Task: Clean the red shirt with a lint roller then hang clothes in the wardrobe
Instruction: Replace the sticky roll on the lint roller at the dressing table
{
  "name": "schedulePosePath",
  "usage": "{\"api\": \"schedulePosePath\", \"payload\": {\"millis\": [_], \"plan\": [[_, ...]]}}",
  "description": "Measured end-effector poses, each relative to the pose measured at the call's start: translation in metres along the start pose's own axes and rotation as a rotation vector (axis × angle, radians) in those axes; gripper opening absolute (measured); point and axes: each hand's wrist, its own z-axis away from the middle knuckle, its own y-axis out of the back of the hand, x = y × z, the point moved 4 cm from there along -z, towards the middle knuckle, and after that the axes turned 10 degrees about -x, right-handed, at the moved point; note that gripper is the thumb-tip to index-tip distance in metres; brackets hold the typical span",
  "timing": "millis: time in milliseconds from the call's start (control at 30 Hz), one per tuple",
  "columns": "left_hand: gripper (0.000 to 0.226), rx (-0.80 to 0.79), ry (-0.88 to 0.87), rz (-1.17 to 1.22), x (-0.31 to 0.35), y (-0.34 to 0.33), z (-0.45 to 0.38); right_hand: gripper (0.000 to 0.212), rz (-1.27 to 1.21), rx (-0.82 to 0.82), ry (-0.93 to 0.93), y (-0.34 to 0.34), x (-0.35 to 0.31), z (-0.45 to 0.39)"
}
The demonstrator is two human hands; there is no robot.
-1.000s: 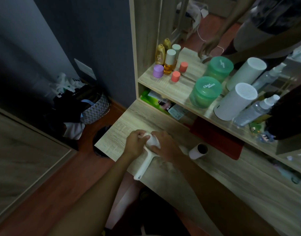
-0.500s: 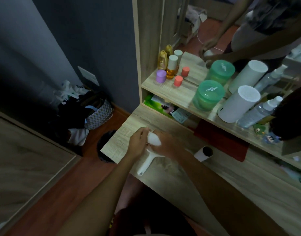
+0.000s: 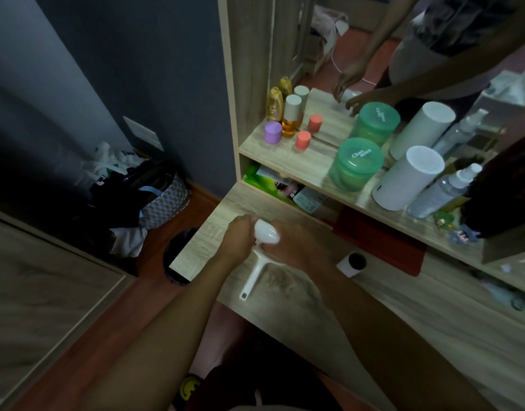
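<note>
Fingers of both hands were curled round the white head of the lint roller (image 3: pixel 265 234): the left hand (image 3: pixel 240 235) gripped its far-left end, and the right hand (image 3: pixel 291 246) cupped it from the other side and below. Its handle stuck out beneath the hands, toward the near edge of the desk (image 3: pixel 403 315), with the tip free of any finger. A spare white roll (image 3: pixel 352 262) lay on the desk just right of the right hand, untouched. By my judgement the task had barely begun: the roller was being readied, no shirt had been rolled, and neither the red shirt nor the wardrobe could be picked out with certainty. Cleaning and hanging were all left.
</note>
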Motion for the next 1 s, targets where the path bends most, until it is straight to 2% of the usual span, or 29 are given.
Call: {"api": "schedulePosePath", "payload": {"millis": [67,167,300,400,467,533,633,733,833,1000], "plan": [[0.028,-0.028,-0.015,-0.036,0.000,0.002,-0.006,0.051,-0.008,0.025,0.002,0.000,0.001,-0.003],[0.038,-0.030,0.018,-0.069,-0.004,0.006,-0.013,0.062,-0.156,-0.008,-0.007,0.000,0.003,-0.013],[0.031,-0.083,0.028,-0.069,-0.002,0.009,-0.019,0.070,-0.363,-0.079,-0.045,-0.010,0.003,-0.022],[0.023,-0.174,0.138,0.064,-0.019,0.007,-0.016,0.064,-0.725,-0.001,-0.129,0.003,0.011,-0.014],[0.025,-0.164,0.301,0.319,-0.052,0.008,-0.012,0.057,-0.924,0.112,-0.138,0.020,0.024,-0.009],[0.033,-0.100,0.454,0.552,-0.082,0.007,-0.010,0.049,-1.035,0.163,-0.133,0.036,0.032,-0.005],[0.027,-0.105,0.517,0.649,-0.089,-0.004,-0.014,0.037,-1.149,0.112,-0.120,0.040,0.022,-0.005],[0.025,-0.058,0.536,0.737,-0.075,-0.022,-0.021,0.036,-1.187,0.088,-0.122,0.034,0.008,-0.008],[0.028,-0.034,0.529,0.514,-0.073,-0.032,-0.032,0.045,-1.168,0.064,-0.143,0.026,0.005,-0.007],[0.043,-0.004,0.624,0.305,-0.069,-0.035,-0.032,0.050,-1.201,0.054,-0.174,0.022,0.010,-0.002]]}}
